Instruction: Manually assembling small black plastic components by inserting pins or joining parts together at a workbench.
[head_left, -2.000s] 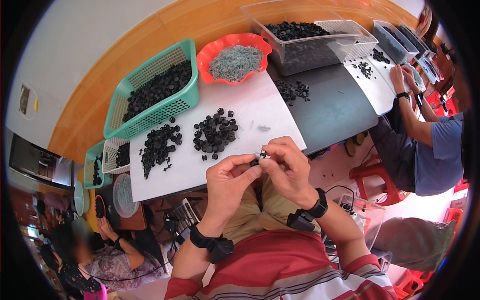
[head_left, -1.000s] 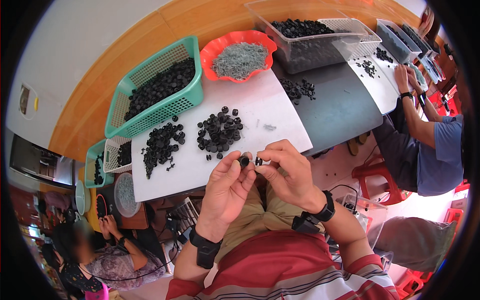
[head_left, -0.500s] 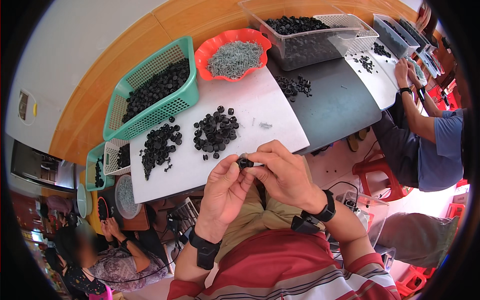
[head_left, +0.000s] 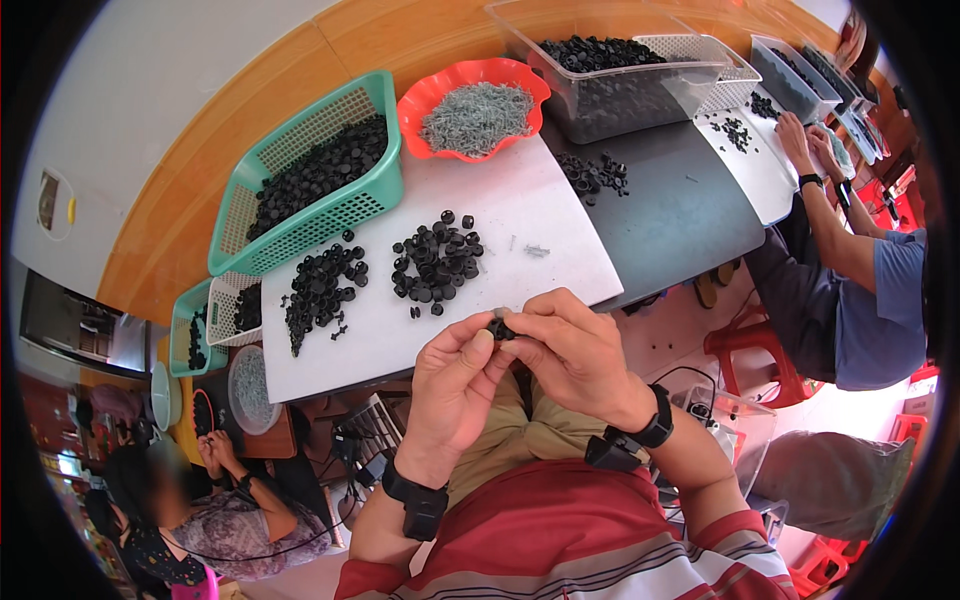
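Nearest is the person's red striped shirt [head_left: 560, 515], with khaki trousers [head_left: 490, 455] just beyond it. Above the lap, in front of the near edge of the white board, both hands meet at a small round black part [head_left: 499, 328]. The left hand [head_left: 455, 370] pinches it from the left between thumb and fingers, closed down to the part's width. The right hand [head_left: 575, 360] grips it from the right, thumb and forefinger drawn together on it (the fingertips hide much of it, so its exact shape is hard to tell). Each wrist wears a black band with a boxy module.

On the white board [head_left: 560, 215] lie two heaps of black pieces: a left heap [head_left: 318, 298] and a right heap [head_left: 437, 262], well apart from the hands. To the right of the latter sit a few loose screws [head_left: 536, 251].

Farther off, a green basket [head_left: 330, 222] holds more black pieces on the left, and a red scalloped bowl [head_left: 408, 125] of screws stands just right of it. Far right, beyond a dark grey tabletop [head_left: 675, 230], a co-worker in a blue shirt [head_left: 895, 315] reaches over another white surface.
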